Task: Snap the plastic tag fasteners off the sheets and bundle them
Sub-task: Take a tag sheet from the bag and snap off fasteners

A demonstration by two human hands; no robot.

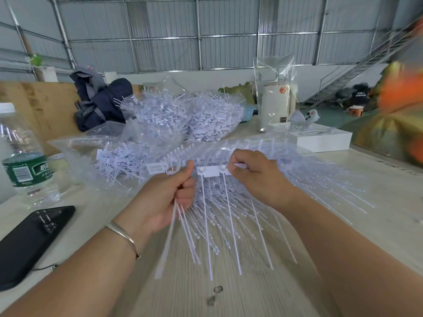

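- The left hand (170, 197) is curled into a fist with the thumb up, gripping a bundle of loose fasteners (180, 229) whose thin tails fan down toward the desk (229, 298).
- The right hand (256, 175) pinches the end of a white sheet strip (211, 171), two tails hanging from it.
- Beyond lie more sheets (297, 179), then bagged heaps (183, 115).

Bright, even daylight, soft shadows; wide-angle bending and blur at the edges.
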